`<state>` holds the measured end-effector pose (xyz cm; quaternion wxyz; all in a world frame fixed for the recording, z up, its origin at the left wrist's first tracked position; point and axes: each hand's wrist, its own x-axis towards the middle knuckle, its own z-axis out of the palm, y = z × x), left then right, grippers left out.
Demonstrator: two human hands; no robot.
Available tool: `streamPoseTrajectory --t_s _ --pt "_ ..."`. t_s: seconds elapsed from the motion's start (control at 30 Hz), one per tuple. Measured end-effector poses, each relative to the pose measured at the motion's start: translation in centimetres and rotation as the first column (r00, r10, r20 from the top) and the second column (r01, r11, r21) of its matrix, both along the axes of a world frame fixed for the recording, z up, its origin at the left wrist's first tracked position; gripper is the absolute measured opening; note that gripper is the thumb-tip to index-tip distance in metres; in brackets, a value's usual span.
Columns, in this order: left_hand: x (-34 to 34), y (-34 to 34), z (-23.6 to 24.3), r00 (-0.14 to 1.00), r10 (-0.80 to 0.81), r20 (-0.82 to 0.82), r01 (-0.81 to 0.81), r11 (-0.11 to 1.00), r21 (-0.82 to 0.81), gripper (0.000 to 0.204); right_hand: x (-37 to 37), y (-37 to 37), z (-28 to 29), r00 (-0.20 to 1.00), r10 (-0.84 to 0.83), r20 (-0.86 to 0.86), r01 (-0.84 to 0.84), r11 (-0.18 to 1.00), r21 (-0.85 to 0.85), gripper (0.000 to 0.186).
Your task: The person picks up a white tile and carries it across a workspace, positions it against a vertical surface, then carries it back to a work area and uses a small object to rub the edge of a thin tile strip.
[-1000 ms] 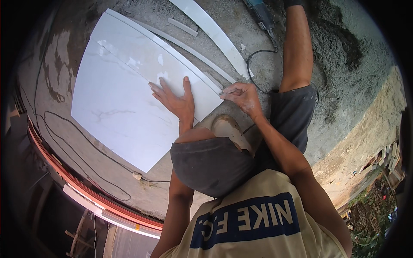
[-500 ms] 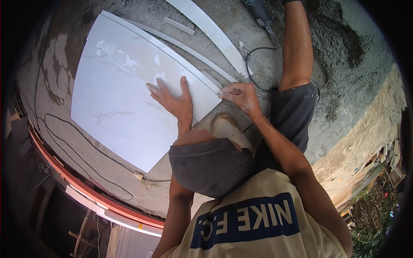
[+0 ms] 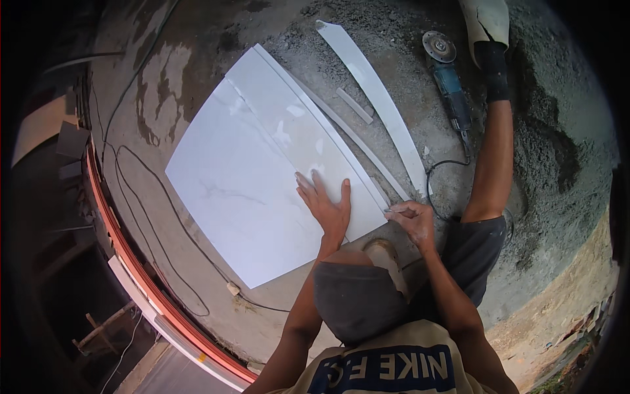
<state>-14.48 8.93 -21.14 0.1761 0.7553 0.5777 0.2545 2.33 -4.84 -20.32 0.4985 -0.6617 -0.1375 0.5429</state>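
The person is wearing a cream short-sleeved shirt [image 3: 400,358] with a dark blue printed band, and dark grey shorts [image 3: 476,253]. They are also wearing a black sock [image 3: 493,69] inside a whitish shoe [image 3: 487,20]; both forearms are bare.

A rough grey concrete floor [image 3: 197,46] carries everything here, darkened by damp patches toward the upper left and turning to loose, gritty mortar or sand on the right. A large white marbled tile [image 3: 256,177] lies flat on it, with a narrow cut strip [image 3: 357,148] just beside its right edge. Farther right lies a longer curved white offcut [image 3: 377,98], and a small short sliver [image 3: 354,105] rests between the two strips. An angle grinder [image 3: 449,82] with a blue body lies near the top, its black cord [image 3: 436,174] looping across the floor. Another thin cable [image 3: 141,217] snakes along the left side, ending in what seems to be a small plug [image 3: 231,287].
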Motion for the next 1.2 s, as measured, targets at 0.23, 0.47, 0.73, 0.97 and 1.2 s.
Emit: streamPoseTrajectory --t_s 0.23,0.47,0.73,0.97,1.2 --pt "1.1 1.6 0.5 0.992 0.000 -0.129 -0.008 0.998 -0.062 0.076 1.6 1.7 0.1 0.981 -0.195 0.021 0.195 0.981 0.009 0.019" --pt "1.9 6.6 1.1 0.969 -0.085 -0.230 0.088 0.996 0.005 0.064 2.9 8.8 2.5 0.970 -0.241 -0.030 0.243 0.960 0.140 0.022" --pt "1.6 7.2 0.1 0.964 -0.112 -0.241 0.126 0.991 0.045 0.060 2.4 20.0 2.9 0.996 -0.055 0.074 0.034 0.964 0.263 0.031" --pt "1.2 7.5 0.3 0.960 -0.112 -0.258 0.134 0.989 0.069 0.059 1.3 26.1 1.4 0.985 -0.009 0.174 -0.050 0.943 0.328 0.033" --pt "1.0 7.5 0.3 0.964 -0.095 -0.249 0.112 0.992 0.056 0.057 -0.3 32.7 1.5 0.707 0.037 0.707 -0.343 0.892 0.295 0.024"
